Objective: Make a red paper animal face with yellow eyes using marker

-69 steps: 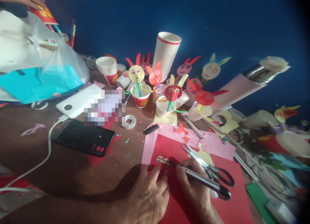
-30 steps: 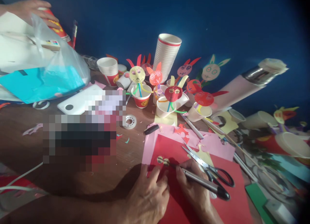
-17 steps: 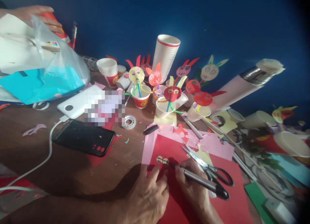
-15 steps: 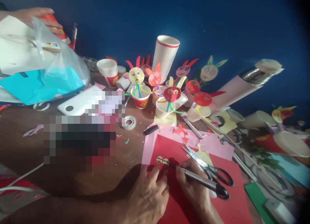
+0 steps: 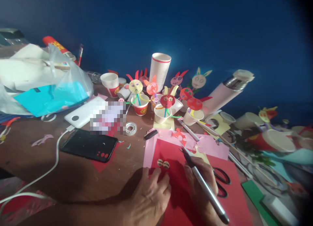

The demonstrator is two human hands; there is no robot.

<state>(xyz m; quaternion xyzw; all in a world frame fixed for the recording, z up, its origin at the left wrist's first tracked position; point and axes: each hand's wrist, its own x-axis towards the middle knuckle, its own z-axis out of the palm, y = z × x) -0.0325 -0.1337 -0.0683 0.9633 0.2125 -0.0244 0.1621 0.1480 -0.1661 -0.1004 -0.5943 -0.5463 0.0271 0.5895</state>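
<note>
My left hand [image 5: 153,196] rests on a sheet of red paper [image 5: 176,187], its fingers apart and lightly bent. Its fingertips are at the lower edge of two small, yellowish paper circles [image 5: 163,163] marked with dark stripes. A silver marker pen [image 5: 207,190] is gripped in my right hand [image 5: 201,180], its dark tip up and clear of the circles. Scissors [image 5: 221,180] lie on the red paper, partly hidden behind my right hand. Pink paper [image 5: 193,138] shows under the top of the red sheet, with a black pen cap [image 5: 151,134] by its corner.
Behind the paper stand paper cups with cut-out faces [image 5: 163,114], a tall cup stack [image 5: 160,71] and a leaning pink flask [image 5: 222,92]. To the left lie a tape roll [image 5: 130,128], a black phone [image 5: 89,144], a white power bank [image 5: 85,112] and a plastic bag [image 5: 78,76].
My right hand has lifted the marker tip off the striped circle and tilted the pen more upright. My left hand stays put. Another person's hand at the upper left is gone from the red cup.
</note>
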